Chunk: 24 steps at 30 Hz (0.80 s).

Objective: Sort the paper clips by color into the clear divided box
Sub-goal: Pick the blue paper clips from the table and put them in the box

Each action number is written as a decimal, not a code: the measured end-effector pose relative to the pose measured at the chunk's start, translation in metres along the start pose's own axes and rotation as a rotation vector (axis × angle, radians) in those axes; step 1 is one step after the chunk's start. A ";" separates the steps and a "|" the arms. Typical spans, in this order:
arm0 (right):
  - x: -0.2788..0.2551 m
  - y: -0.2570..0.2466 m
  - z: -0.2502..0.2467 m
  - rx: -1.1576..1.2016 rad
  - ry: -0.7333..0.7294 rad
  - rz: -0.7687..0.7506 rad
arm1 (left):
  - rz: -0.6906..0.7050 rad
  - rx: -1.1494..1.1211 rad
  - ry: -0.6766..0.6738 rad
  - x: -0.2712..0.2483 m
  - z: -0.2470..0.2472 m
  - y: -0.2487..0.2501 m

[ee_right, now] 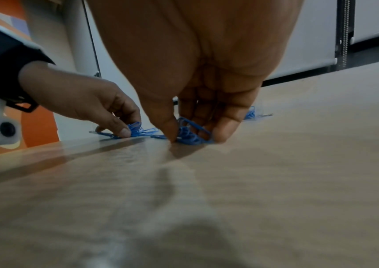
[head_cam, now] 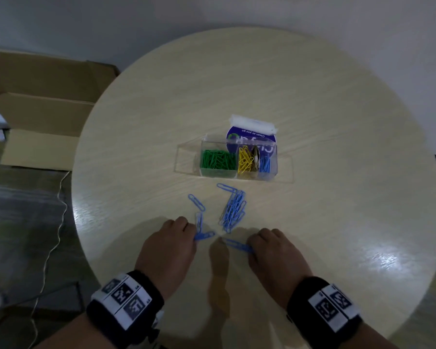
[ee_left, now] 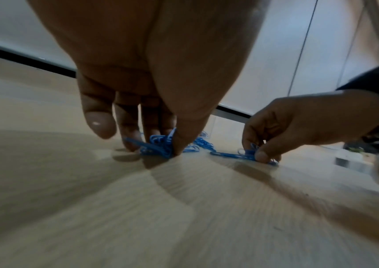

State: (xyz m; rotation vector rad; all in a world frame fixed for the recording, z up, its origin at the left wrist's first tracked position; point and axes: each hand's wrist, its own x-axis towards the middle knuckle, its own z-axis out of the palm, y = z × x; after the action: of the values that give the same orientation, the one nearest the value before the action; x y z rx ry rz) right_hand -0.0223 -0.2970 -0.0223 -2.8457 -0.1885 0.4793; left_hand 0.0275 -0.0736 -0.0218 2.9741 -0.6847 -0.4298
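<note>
both hands gathering the last blue clips

my left hand point(head_cam: 168, 244) pinches blue clips point(ee_left: 158, 145) against the surface point(head_cam: 312, 222); a loose pile point(head_cam: 233, 209) waits between; my right hand point(head_cam: 275, 250) pinches another clip point(head_cam: 237, 245), ready for the box point(head_cam: 238, 157) beyond.

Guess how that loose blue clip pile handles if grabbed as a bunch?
The blue clip pile lies overlapped, so clips likely snag and lift in clumps. They look thin and flat against the table, so probably fiddly to pinch. Likely very light.
</note>
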 end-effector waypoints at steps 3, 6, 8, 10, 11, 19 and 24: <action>0.002 0.004 0.000 0.040 0.004 0.041 | 0.011 0.092 -0.067 0.003 -0.004 0.003; 0.003 0.013 -0.003 0.124 0.005 0.058 | 0.048 0.077 -0.085 0.012 -0.011 0.002; 0.003 0.019 -0.011 0.220 0.029 0.103 | 0.096 0.028 -0.067 0.017 -0.019 0.003; 0.002 0.027 -0.019 0.328 0.070 0.160 | 0.128 -0.066 -0.051 0.023 -0.033 0.006; 0.002 0.031 -0.025 0.371 0.104 0.181 | 0.121 -0.130 -0.040 0.027 -0.043 0.010; 0.012 0.063 -0.072 0.490 0.357 0.269 | 0.019 -0.693 0.121 0.100 -0.108 0.055; 0.015 0.076 -0.087 0.526 0.454 0.300 | 0.003 -0.755 0.312 0.140 -0.119 0.071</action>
State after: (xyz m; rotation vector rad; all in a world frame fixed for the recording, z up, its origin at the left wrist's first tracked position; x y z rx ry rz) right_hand 0.0271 -0.3866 0.0328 -2.3784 0.3940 -0.0743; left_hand 0.1516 -0.1993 0.0646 2.2481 -0.3758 -0.1582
